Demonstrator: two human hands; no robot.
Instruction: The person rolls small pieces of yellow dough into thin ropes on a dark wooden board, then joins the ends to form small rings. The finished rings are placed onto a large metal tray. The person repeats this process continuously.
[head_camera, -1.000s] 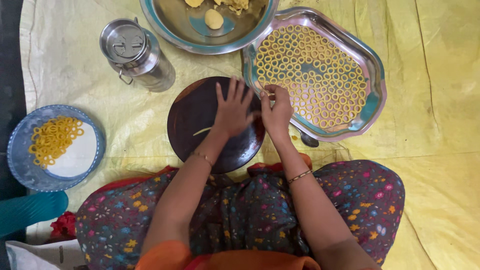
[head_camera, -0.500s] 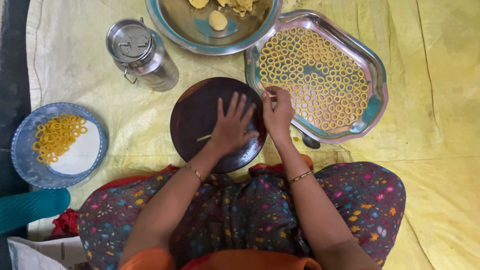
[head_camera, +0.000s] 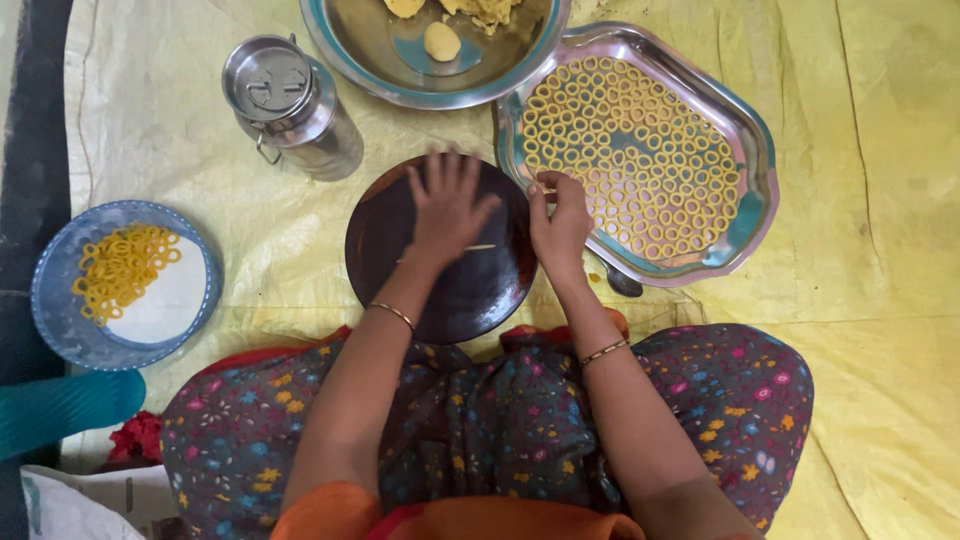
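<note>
The left hand (head_camera: 447, 205) lay flat, palm down with its fingers spread, on the dark round board (head_camera: 440, 250), the forearm running straight up from the lap. Under its palm sat a thin strip of dough (head_camera: 482, 247), its long axis running left to right across the board, one pale end poking out toward the right hand. The right hand (head_camera: 560, 222) rested at the board's right edge, wrist bent, fingertips pressed together, pinching a small bit of dough just beside the rim of the steel tray (head_camera: 760, 160) filled with dough rings (head_camera: 635, 150). A steel bowl (head_camera: 345, 45) and a lidded can (head_camera: 290, 105) stood beyond the board, a blue plate (head_camera: 50, 300) well off to the left
</note>
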